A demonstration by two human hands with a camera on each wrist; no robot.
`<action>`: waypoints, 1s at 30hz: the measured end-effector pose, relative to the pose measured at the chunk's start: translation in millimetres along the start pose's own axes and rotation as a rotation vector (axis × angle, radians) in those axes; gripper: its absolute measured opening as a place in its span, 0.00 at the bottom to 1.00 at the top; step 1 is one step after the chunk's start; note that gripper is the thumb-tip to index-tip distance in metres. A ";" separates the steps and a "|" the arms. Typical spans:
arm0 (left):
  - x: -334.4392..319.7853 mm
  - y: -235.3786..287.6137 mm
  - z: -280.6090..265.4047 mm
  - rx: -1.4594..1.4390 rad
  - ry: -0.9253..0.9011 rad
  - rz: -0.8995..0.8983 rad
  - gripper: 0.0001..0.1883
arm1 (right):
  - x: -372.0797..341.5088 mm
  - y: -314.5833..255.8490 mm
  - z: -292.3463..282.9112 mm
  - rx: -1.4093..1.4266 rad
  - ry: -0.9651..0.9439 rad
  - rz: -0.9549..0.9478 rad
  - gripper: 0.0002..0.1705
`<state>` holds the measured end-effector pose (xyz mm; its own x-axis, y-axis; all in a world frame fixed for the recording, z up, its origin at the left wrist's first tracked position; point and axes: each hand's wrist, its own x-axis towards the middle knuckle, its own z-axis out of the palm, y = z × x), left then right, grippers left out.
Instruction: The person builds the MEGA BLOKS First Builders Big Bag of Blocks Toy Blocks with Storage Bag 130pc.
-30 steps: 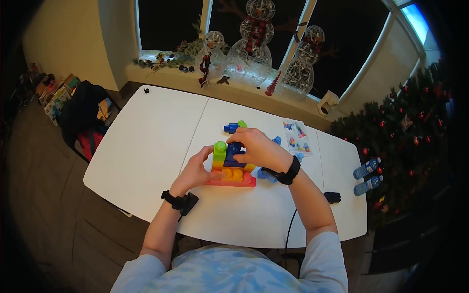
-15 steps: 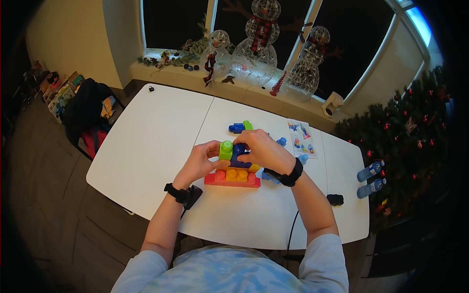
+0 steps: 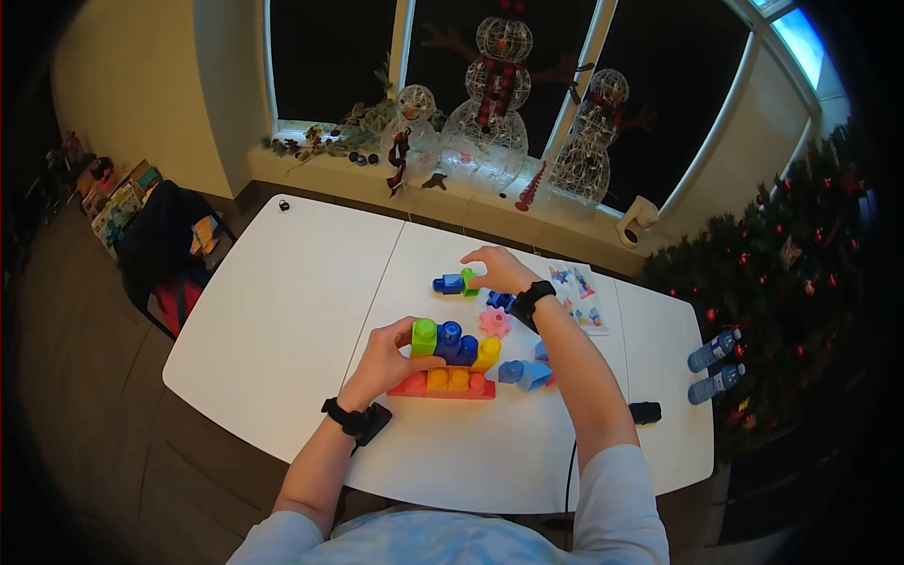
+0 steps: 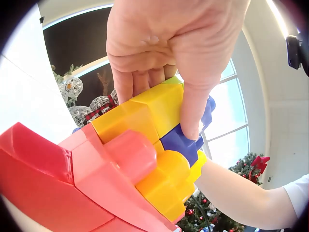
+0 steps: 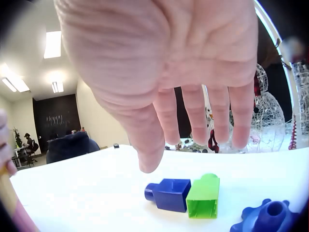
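A toy block build stands on the white table, with a red and orange bottom row and yellow, dark blue and light green blocks above. My left hand grips its upper left part, thumb on the near face and fingers behind, as the left wrist view of the build shows. Farther back, my right hand is over the table with fingers spread and nothing in them. Below it lie a loose dark blue block and a light green block, both on their sides and close together.
Near the right forearm are a blue gear, a pink gear and light blue pieces. A picture sheet lies behind that arm. Two water bottles are by the table's right edge. Wire snowmen line the windowsill.
My right hand has left the dark blue block on the build and moved back toward the loose blocks. The left hand keeps to the build's left side.
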<state>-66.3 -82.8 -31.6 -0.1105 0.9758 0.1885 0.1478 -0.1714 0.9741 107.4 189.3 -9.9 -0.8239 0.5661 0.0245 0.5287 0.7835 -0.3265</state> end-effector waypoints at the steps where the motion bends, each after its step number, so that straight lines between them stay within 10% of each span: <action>1: 0.1 -0.9 -1.1 -0.002 -0.008 -0.007 0.25 | 7.4 0.0 8.5 -0.021 -0.026 -0.017 0.32; 15: 1.5 -0.9 -2.1 0.017 -0.008 -0.006 0.22 | -19.3 -10.0 42.4 -0.061 -0.263 0.175 0.30; 21: 2.0 1.5 -1.0 0.006 -0.002 0.017 0.22 | -70.4 -26.9 14.7 0.018 0.246 0.130 0.28; 26: 1.5 1.2 -1.2 -0.026 -0.010 0.026 0.23 | -118.5 -87.6 -22.1 0.874 0.354 0.185 0.24; 30: 1.9 3.6 -1.7 -0.055 -0.018 0.003 0.22 | -140.0 -118.5 -16.9 0.677 0.254 0.153 0.27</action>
<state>-67.7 -81.7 -27.5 -0.0922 0.9775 0.1897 0.0935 -0.1811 0.9790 163.6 21.5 41.3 -0.6351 0.7626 0.1228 0.3251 0.4081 -0.8531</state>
